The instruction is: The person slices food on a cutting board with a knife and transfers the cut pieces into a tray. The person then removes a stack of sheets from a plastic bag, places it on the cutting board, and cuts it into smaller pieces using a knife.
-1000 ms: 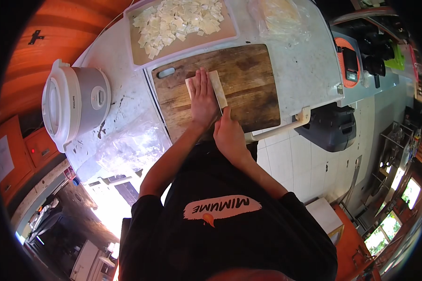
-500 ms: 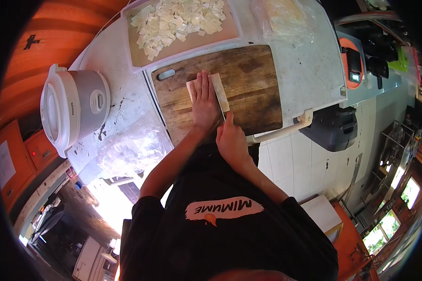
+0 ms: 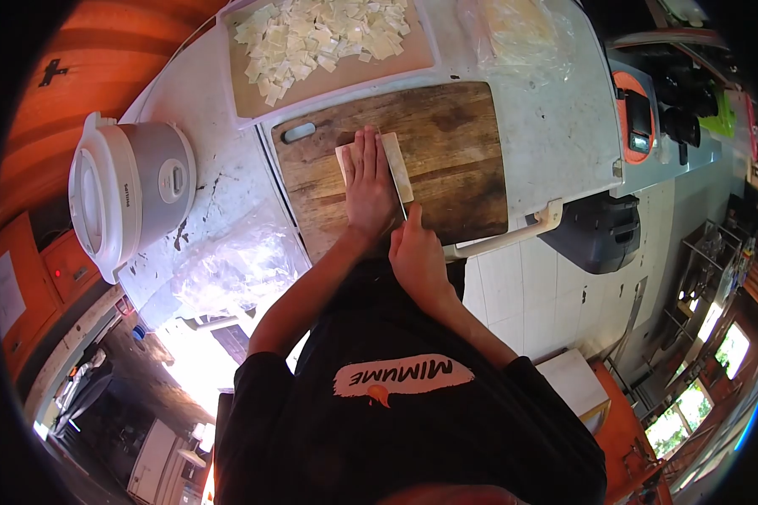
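One knife (image 3: 403, 207) in right hand (image 3: 417, 254), left hand (image 3: 370, 187) on pale sheeting (image 3: 399, 168), one board (image 3: 456, 143)

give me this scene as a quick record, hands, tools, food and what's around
left hand: pressed flat on a pale sheet
right hand: gripping a knife, mostly hidden
blade: alongside the left hand, at the sheet
board: wooden, under the sheet
tray: beyond the board, holding a heap of pale pieces
cooker: on the table, left of the board
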Available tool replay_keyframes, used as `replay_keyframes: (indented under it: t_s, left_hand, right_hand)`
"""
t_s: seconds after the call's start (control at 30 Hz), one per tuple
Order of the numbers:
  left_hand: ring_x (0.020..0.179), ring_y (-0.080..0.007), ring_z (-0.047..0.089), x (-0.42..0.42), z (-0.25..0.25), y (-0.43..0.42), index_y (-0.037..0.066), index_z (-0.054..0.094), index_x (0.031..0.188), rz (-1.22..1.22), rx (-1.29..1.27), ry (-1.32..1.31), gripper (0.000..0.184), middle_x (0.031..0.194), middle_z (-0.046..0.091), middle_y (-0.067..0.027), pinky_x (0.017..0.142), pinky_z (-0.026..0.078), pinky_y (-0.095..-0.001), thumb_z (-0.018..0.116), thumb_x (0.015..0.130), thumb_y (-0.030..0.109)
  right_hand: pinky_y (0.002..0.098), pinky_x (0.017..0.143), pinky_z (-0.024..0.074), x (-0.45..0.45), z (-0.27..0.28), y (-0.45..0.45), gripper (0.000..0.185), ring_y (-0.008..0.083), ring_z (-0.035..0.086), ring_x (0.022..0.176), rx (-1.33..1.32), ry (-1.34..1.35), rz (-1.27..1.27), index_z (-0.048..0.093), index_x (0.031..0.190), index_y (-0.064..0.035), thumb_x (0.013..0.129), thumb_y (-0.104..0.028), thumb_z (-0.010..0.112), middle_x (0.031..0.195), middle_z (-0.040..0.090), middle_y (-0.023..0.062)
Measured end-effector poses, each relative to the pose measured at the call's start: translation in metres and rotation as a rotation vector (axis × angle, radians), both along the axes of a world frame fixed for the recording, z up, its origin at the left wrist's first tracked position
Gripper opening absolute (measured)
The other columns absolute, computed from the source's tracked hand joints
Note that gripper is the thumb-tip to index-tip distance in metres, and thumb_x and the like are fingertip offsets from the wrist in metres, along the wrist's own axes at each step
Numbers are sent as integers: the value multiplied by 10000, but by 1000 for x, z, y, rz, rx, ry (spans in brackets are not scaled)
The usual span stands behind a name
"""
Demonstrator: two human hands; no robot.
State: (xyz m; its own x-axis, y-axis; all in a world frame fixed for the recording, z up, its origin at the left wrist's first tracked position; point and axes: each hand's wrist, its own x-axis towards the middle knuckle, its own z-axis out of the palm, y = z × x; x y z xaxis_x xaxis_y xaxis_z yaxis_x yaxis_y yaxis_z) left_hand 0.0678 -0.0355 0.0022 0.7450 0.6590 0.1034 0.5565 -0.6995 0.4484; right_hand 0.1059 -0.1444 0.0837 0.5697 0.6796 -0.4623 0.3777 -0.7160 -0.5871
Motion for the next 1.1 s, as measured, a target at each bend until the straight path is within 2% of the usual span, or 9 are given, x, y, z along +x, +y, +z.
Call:
replay_keyframes:
  t_s: [0.07, 0.17, 0.23, 0.37, 0.43, 0.57, 0.67, 0.73, 1.1]
  left_hand:
    - [1417, -376, 250, 4, 7, 3, -95, 341, 1391, 16, 14, -17, 568, 1482, 309, -258, 1155, 188, -503, 471, 867, 80]
    - [1267, -395, 433, 19, 26, 20, -42, 472, 1283, 231, -383, -468, 403, 1347, 457, -243, 1063, 343, -448, 493, 897, 74]
    - [978, -362, 580, 43, 52, 44, -9, 560, 1082, 252, -346, -673, 197, 1075, 588, -221, 824, 463, -415, 519, 932, 111]
    - [697, -345, 592, 75, 56, 70, -31, 587, 817, 156, -512, -488, 290, 758, 598, -213, 638, 447, -426, 506, 965, 205]
    - [523, -384, 529, 79, 47, 71, -42, 530, 619, 87, -580, -262, 513, 546, 494, -223, 542, 399, -480, 463, 992, 304]
    - [547, -361, 439, 79, 39, 71, -63, 498, 728, 83, -615, -160, 493, 611, 450, -246, 564, 368, -452, 426, 1006, 337]
    - [599, -439, 468, 82, 31, 74, -60, 507, 716, 72, -570, -207, 496, 630, 483, -261, 585, 387, -470, 423, 1007, 332]
    - [568, -442, 561, 86, 29, 73, -15, 550, 528, 79, -420, -307, 621, 566, 533, -252, 567, 456, -516, 409, 1003, 361]
    - [517, -429, 549, 91, 25, 77, 13, 534, 484, 65, -528, -203, 562, 536, 531, -223, 522, 458, -517, 466, 973, 282]
  right_hand:
    - [569, 546, 492, 0, -1, -1, 248, 474, 602, 615, 15, -4, -2, 399, 1071, 48, 874, -55, 507, 640, 599, 270]
    - [570, 535, 488, 2, 2, 1, 236, 475, 598, 606, 0, -3, -6, 398, 1056, 49, 878, -58, 510, 633, 597, 269]
    - [570, 532, 487, 0, 1, 0, 232, 475, 596, 602, -13, -15, -1, 399, 1052, 48, 880, -60, 511, 627, 595, 268]
    - [566, 523, 485, 0, 0, 0, 221, 473, 592, 589, -12, -17, 2, 401, 1044, 46, 886, -61, 512, 609, 589, 263]
    - [564, 521, 484, 1, -2, -1, 223, 472, 592, 589, 3, -14, 0, 403, 1049, 47, 887, -60, 512, 608, 588, 263]
    - [563, 517, 480, -1, 0, 0, 238, 469, 593, 596, -23, -16, -9, 407, 1070, 52, 887, -57, 512, 621, 588, 270]
    - [565, 514, 475, -2, 0, 2, 249, 467, 593, 595, -73, -14, 0, 410, 1086, 55, 889, -58, 512, 623, 583, 277]
    - [565, 512, 472, -1, -1, 3, 237, 470, 590, 594, -66, -8, -5, 407, 1078, 49, 893, -60, 508, 622, 582, 277]
    - [564, 485, 454, 2, 9, 16, 146, 485, 572, 592, -83, 74, -44, 378, 987, -2, 918, -72, 487, 593, 556, 273]
